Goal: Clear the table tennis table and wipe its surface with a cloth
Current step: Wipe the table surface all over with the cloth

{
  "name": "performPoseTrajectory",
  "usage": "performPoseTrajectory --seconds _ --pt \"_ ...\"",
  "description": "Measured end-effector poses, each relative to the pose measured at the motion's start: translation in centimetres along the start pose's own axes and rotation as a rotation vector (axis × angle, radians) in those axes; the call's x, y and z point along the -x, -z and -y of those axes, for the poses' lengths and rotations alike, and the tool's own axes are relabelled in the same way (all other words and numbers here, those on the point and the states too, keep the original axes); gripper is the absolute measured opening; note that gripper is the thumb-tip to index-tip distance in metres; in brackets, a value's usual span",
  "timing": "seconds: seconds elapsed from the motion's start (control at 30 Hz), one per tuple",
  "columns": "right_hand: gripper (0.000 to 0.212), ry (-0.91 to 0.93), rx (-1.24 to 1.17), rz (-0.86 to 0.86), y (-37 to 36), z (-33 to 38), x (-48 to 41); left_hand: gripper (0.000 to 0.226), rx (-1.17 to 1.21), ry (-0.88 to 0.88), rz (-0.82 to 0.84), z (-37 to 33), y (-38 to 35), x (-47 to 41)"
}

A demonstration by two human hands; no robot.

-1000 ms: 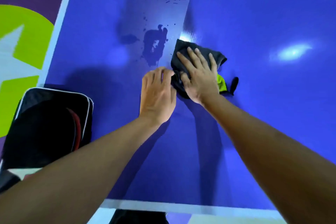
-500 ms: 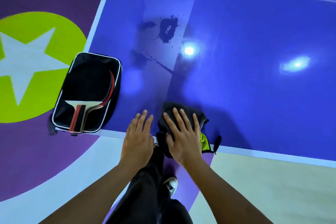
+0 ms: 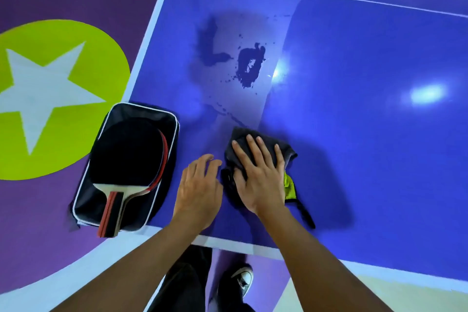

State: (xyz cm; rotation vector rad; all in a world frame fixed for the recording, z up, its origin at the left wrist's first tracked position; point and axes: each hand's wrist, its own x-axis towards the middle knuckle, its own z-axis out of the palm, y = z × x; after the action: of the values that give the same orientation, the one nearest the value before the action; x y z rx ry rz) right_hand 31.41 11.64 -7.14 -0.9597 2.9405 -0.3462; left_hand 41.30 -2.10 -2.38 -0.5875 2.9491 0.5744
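A blue table tennis table (image 3: 367,159) fills most of the view from above. On the table's near left corner lies an open black paddle case (image 3: 136,114) with paddles (image 3: 129,157) resting in it, their handles overhanging the table's near edge. A dark grey cloth (image 3: 240,139) sits on the table close to its near edge. The right hand (image 3: 260,180) presses it flat, fingers spread. The left hand (image 3: 200,192) rests on the table, fingers loosely bent, holding nothing. Farther in on the table is a dark wet patch (image 3: 249,66).
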Motion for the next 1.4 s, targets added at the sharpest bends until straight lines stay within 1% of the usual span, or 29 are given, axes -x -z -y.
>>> performPoseTrajectory --seconds 0.13,0.23,0.4,0.5,0.6,0.73,0.83,0.97,1.07,1.17,1.27,1.4 --pt "0.061 -0.071 0.027 -0.009 0.0 -2.2 -9.5 0.053 -0.007 -0.033 -0.018 0.8 0.3 -6.4" --pt "0.061 -0.118 0.038 0.001 0.2 -4.6 -17.3 0.057 -0.005 -0.066 0.000 1.0 0.3 -11.3" --pt "0.061 -0.203 0.069 -0.007 0.7 -8.3 -28.4 0.054 0.006 -0.030 -0.048 1.3 1.3 -20.7" --pt "0.062 -0.252 0.077 -0.028 1.2 -10.5 -34.3 0.052 -0.030 -0.024 -0.099 2.4 3.0 -27.1" --pt "0.064 -0.292 0.067 -0.008 1.8 -12.8 -40.2 0.051 -0.066 -0.013 -0.124 4.4 4.4 -32.9" --pt "0.060 -0.312 0.054 -0.040 2.1 -15.8 -45.6 0.050 -0.133 -0.008 -0.140 8.8 5.4 -37.4" --pt "0.059 -0.346 0.060 -0.061 2.3 -17.1 -48.1 0.050 -0.144 -0.042 -0.142 10.8 5.1 -37.8" --pt "0.060 -0.374 0.082 -0.091 2.5 -17.6 -50.3 0.047 -0.111 -0.042 -0.180 10.8 4.9 -37.7" --pt "0.060 -0.369 0.076 -0.108 2.5 -17.8 -50.6 0.046 -0.094 -0.047 -0.206 10.9 5.0 -37.5" --pt "0.060 -0.352 0.083 -0.089 2.5 -17.4 -50.0 0.045 -0.079 -0.061 -0.230 11.1 4.6 -37.4" --pt "0.061 -0.260 0.060 -0.060 2.0 -14.3 -47.2 0.045 -0.088 -0.066 -0.249 11.5 4.4 -37.1" --pt "0.061 -0.087 0.041 -0.009 0.7 -7.4 -40.1 0.048 -0.062 -0.096 -0.237 11.5 4.9 -36.8"
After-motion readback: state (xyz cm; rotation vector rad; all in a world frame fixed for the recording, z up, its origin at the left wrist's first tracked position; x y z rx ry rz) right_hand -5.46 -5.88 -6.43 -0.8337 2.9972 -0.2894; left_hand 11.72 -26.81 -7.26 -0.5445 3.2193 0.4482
